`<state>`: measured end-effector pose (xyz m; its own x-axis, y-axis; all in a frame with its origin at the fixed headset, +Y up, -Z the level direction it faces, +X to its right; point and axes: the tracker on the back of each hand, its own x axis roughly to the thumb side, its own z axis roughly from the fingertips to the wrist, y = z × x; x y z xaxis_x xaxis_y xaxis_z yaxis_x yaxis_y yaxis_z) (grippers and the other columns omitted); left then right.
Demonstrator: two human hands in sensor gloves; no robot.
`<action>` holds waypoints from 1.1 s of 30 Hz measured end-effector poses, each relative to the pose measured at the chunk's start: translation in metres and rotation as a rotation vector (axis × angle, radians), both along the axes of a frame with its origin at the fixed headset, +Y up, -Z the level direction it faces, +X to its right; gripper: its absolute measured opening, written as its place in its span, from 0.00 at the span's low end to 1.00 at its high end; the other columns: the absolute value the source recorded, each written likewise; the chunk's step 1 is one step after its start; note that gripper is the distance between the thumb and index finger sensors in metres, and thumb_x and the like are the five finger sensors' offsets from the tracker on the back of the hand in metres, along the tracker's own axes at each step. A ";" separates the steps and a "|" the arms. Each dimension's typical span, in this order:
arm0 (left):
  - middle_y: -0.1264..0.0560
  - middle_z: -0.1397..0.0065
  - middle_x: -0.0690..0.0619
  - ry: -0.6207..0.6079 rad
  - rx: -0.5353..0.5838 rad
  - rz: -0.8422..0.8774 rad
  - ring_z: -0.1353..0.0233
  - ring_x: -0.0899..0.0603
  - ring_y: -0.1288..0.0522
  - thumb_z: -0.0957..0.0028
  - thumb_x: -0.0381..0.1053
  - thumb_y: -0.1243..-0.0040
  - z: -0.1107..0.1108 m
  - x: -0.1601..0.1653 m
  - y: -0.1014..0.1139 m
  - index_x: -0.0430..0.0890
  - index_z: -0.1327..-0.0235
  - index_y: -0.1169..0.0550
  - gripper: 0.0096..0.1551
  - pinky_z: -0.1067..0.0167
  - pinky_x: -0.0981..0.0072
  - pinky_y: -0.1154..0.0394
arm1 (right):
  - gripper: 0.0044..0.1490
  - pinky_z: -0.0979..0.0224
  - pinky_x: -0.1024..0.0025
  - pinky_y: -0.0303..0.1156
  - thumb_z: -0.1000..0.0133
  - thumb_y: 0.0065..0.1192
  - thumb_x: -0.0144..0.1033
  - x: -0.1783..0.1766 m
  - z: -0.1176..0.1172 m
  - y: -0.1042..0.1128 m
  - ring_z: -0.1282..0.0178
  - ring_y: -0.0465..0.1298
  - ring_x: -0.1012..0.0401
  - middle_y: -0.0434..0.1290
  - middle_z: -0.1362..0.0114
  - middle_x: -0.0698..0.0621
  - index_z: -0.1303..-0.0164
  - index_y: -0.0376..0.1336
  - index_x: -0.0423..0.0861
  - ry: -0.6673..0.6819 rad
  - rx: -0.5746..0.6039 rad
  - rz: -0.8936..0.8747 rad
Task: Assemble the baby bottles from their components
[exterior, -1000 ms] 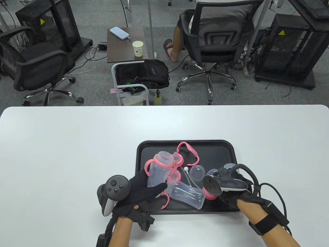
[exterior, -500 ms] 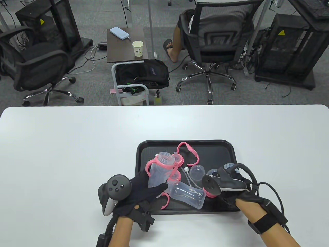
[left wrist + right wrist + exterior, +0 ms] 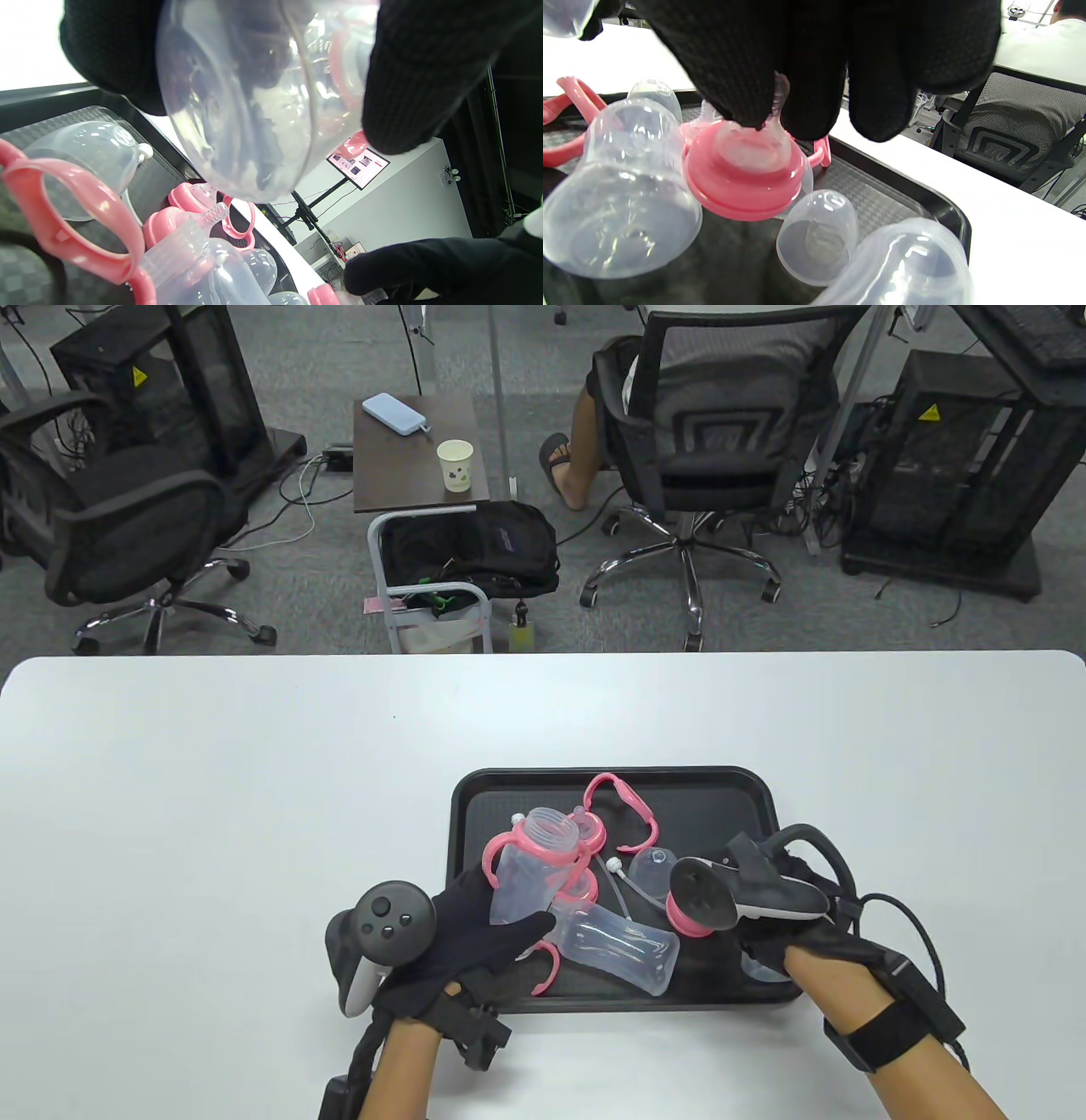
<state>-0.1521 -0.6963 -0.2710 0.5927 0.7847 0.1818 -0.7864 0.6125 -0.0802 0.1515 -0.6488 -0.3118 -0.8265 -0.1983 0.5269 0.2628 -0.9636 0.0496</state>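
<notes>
My left hand [image 3: 488, 937] grips a clear bottle [image 3: 530, 874] with a pink handle ring at its open neck, held tilted over the black tray [image 3: 751, 793]. In the left wrist view the bottle's base [image 3: 263, 97] fills the top, between gloved fingers [image 3: 415, 76]. My right hand [image 3: 768, 937] pinches the teat of a pink collar with a nipple [image 3: 742, 169], lifted just above the tray; in the table view that collar [image 3: 683, 920] peeks out under the tracker. A second clear bottle [image 3: 619, 946] lies on its side in the tray.
A loose pink handle ring [image 3: 624, 806], a clear dome cap [image 3: 652, 874] and a thin straw [image 3: 624, 891] lie in the tray. More clear caps [image 3: 816, 237] sit under my right hand. White table [image 3: 212, 814] surrounds the tray; chairs and a person sit beyond.
My right hand has risen slightly and shifted toward the tray's near right with the pink nipple collar. My left hand and its bottle have barely moved.
</notes>
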 end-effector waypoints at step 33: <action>0.23 0.27 0.43 0.011 -0.023 0.021 0.35 0.31 0.19 0.55 0.77 0.27 -0.002 -0.005 -0.001 0.46 0.19 0.29 0.57 0.42 0.46 0.20 | 0.28 0.36 0.42 0.73 0.43 0.75 0.40 -0.045 -0.041 0.072 0.41 0.81 0.45 0.80 0.36 0.44 0.33 0.70 0.48 0.000 0.130 -0.108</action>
